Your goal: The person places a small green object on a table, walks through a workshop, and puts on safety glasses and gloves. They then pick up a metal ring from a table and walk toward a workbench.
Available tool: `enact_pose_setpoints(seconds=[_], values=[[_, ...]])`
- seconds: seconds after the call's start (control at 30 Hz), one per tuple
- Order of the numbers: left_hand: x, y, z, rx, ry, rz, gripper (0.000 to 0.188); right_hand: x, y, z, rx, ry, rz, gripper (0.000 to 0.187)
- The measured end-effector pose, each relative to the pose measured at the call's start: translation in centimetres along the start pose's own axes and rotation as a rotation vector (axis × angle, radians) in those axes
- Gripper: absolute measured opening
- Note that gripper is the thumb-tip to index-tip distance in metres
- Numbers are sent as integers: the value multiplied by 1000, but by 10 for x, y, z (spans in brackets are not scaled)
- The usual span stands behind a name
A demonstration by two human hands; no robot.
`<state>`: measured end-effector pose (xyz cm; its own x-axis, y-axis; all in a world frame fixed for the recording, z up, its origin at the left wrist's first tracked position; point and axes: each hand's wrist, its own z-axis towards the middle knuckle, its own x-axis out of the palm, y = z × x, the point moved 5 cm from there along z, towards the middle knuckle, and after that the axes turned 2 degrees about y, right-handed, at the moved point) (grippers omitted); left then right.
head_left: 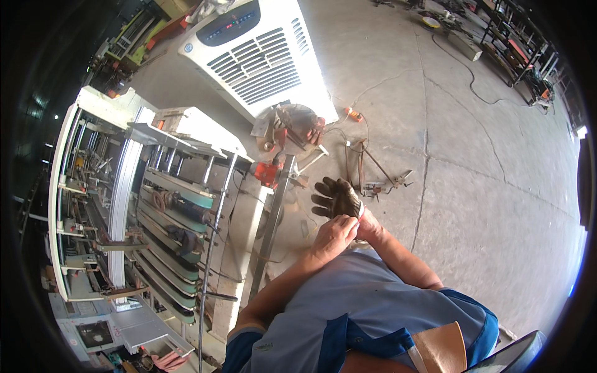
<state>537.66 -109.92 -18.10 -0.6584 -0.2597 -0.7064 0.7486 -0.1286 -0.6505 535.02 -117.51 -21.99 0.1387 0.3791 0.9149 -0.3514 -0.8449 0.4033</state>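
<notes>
My right hand (339, 199) wears a dark brown work glove, its fingers spread and pointing to the left, with nothing in them. The glove has a pale cuff (360, 211) with a red edge at the wrist. My left hand (337, 235) is bare, and its fingers are closed on that cuff. Both hands are together in front of my body, over the concrete floor. Part of the cuff is hidden behind the left fingers.
To the left stands a machine frame (118, 205) with curved green-edged slats. A white slatted cooler unit (261, 56) is ahead. Tools lie on a round top (292, 124). A rusty metal stand (367, 168) and cables are on the floor; a loaded rack (519, 50) stands far right.
</notes>
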Motion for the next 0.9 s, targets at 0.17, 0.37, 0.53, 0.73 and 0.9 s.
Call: enact_pose_setpoints(seconds=[0.17, 0.37, 0.53, 0.73, 0.9], values=[[6, 23, -5, -323, -101, -267, 20, -13, 21, -4, -279, -28, -103, 62], [22, 49, -12, -520, -81, -577, 27, -59, 0, -4, -238, -340, -5, 41], [17, 38, -7, -391, 20, -231, 24, -62, -16, -5, -66, -208, 248, 46], [14, 24, 1, -314, 36, -256, 23, -71, -10, -4, -262, -184, -98, 31], [19, 25, 1, -316, 48, -262, 23, -78, -1, -12, -351, -255, -773, 32]])
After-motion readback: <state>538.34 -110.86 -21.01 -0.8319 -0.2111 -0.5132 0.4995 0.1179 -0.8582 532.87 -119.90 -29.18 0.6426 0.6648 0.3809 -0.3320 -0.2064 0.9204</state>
